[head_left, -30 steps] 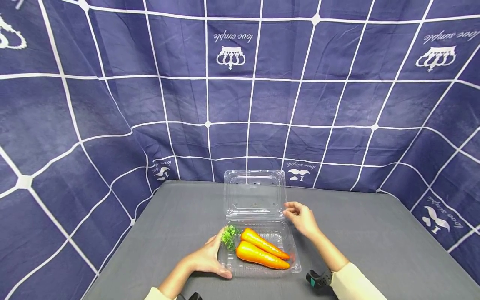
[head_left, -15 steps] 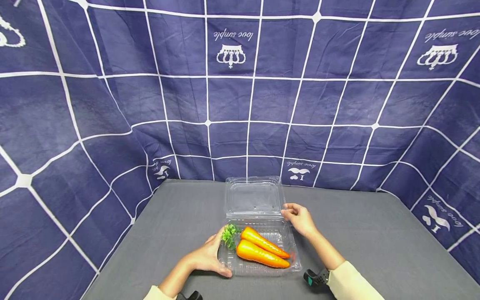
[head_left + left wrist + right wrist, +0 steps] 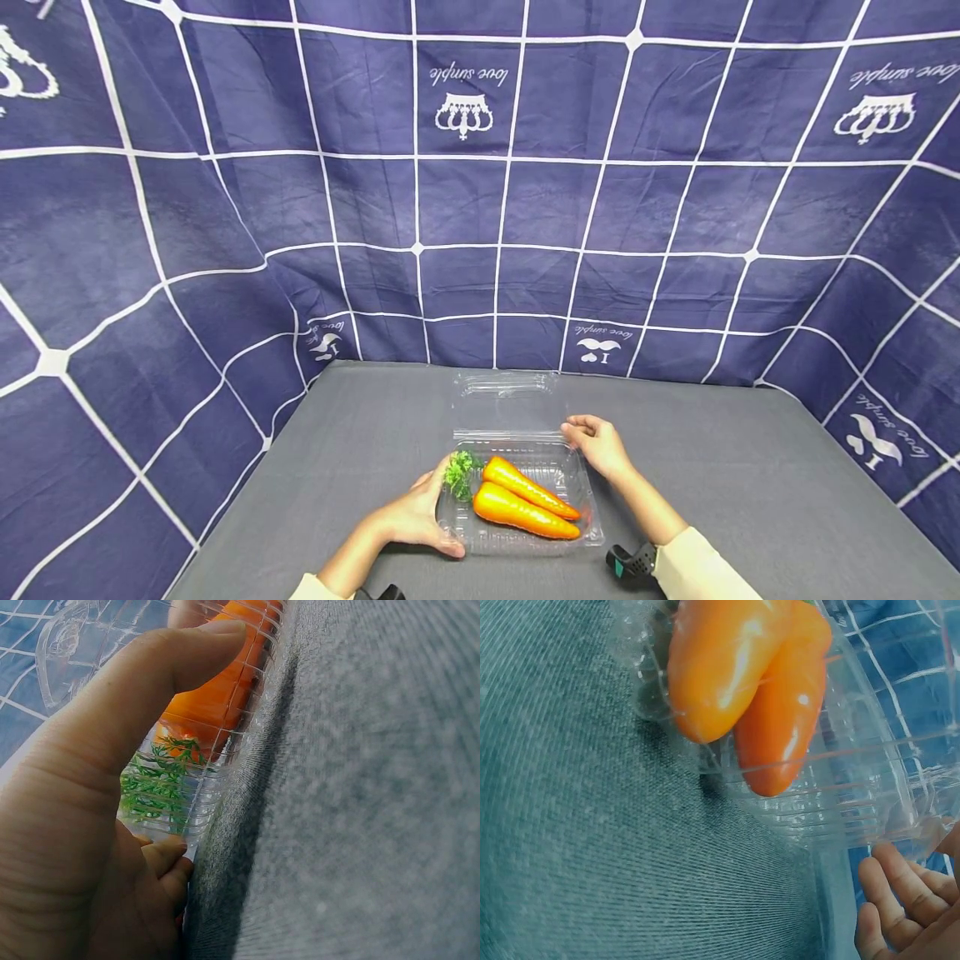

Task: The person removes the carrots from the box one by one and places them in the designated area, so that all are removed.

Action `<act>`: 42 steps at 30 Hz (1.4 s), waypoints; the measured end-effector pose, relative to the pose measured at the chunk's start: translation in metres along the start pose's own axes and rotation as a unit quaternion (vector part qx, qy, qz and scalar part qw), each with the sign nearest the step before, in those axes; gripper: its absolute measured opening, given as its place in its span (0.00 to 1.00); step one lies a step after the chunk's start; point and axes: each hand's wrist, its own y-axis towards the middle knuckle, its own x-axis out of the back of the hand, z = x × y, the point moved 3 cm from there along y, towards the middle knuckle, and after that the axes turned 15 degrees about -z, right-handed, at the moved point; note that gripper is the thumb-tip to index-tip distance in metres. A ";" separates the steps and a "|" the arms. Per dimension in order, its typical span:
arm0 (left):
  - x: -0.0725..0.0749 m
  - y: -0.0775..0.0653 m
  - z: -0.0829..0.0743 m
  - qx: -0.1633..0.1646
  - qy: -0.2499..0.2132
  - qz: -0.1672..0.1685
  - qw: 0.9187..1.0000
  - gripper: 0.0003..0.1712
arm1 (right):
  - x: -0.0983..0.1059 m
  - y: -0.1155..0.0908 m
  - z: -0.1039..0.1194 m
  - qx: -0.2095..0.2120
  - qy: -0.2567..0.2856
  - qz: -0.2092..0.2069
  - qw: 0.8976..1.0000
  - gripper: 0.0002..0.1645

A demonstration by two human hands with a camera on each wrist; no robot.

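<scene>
While a blue gridded cloth (image 3: 465,200) hangs behind, a grey surface (image 3: 337,458) carries a clear container (image 3: 491,540) whose long side runs left to right. Its lid (image 3: 510,404) leans back toward the cloth, joined along the far edge by a hinge (image 3: 510,434); its exact tilt is hard to judge through the clear plastic. The right hand (image 3: 602,446) is at the lid's lower right corner, so the lid lies directly to its left, and this hand is clearly the nearer one. Its fingers are bent, but whether they pinch the edge or merely touch it I cannot tell. The left hand (image 3: 416,512) grips the container's left end, thumb along the front wall and fingers round the side, seemingly a steadying hold. Between the hands, inside the container, lie the near carrot (image 3: 521,510) and the far carrot (image 3: 528,489), side by side, thick ends left, tips slanting right and toward the person. A tuft of greens (image 3: 459,475) sits at the left rear, just beside the left hand's fingers.
</scene>
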 end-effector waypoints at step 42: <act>0.000 0.002 -0.002 -0.004 -0.010 0.000 1.000 0.78 | -0.019 -0.031 0.047 0.033 0.064 0.063 0.995 0.19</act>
